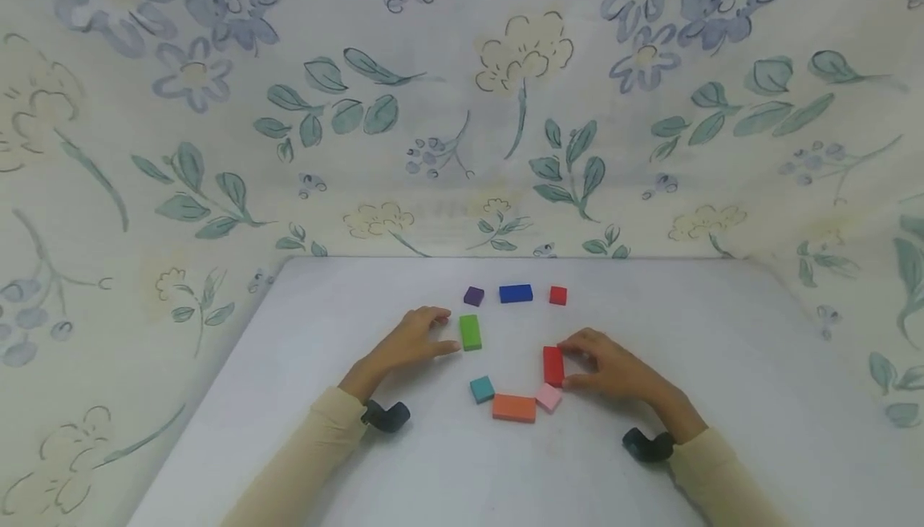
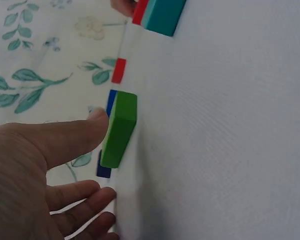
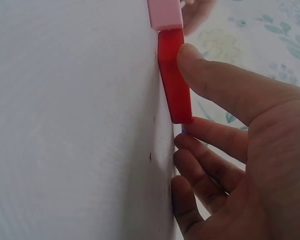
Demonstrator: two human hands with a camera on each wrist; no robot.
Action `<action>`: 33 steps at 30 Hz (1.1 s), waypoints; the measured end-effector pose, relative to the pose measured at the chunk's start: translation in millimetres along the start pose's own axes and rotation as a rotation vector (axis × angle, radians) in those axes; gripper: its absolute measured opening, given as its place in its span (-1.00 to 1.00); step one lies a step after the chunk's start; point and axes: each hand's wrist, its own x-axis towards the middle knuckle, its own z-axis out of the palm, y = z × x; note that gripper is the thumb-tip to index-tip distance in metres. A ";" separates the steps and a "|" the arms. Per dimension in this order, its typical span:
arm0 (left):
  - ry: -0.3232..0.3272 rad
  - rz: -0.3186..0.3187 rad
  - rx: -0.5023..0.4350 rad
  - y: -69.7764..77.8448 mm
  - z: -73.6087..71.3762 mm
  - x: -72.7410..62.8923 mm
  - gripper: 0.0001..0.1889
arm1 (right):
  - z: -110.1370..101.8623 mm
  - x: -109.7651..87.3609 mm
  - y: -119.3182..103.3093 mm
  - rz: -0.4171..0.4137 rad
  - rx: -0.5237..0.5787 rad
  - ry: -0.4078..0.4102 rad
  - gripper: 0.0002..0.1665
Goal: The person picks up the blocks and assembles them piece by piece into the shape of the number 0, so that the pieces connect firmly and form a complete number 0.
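Observation:
My right hand [image 1: 609, 366] pinches a long red block [image 1: 553, 366] between thumb and index finger, its other fingers loosely bent behind. In the right wrist view the thumb lies on the red block [image 3: 175, 75] near the pink block [image 3: 166, 14], the index fingertip at its far end. My left hand [image 1: 411, 340] hovers just left of a light green block [image 1: 471, 333], thumb and fingers spread. In the left wrist view the thumb tip overlaps the edge of the green block [image 2: 121, 130]. A pink block [image 1: 549, 398] sits against the red block's near end.
On the white table [image 1: 346, 463], an orange block [image 1: 514, 408] and a teal cube [image 1: 482, 389] lie nearest. Farther back are a purple cube [image 1: 473, 296], a blue block [image 1: 516, 293] and a small red cube [image 1: 558, 295]. A flowered cloth [image 1: 447, 46] hangs behind.

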 end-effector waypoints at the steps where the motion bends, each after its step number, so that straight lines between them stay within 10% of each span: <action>1: -0.013 0.010 0.006 0.2 1.5 3.6 -0.29 | -0.6 -0.3 0.6 -0.006 0.000 0.000 -0.32; 33: 0.009 0.088 -0.035 -10.0 21.8 19.8 -0.30 | -5.3 3.2 5.9 0.012 0.020 -0.003 -0.30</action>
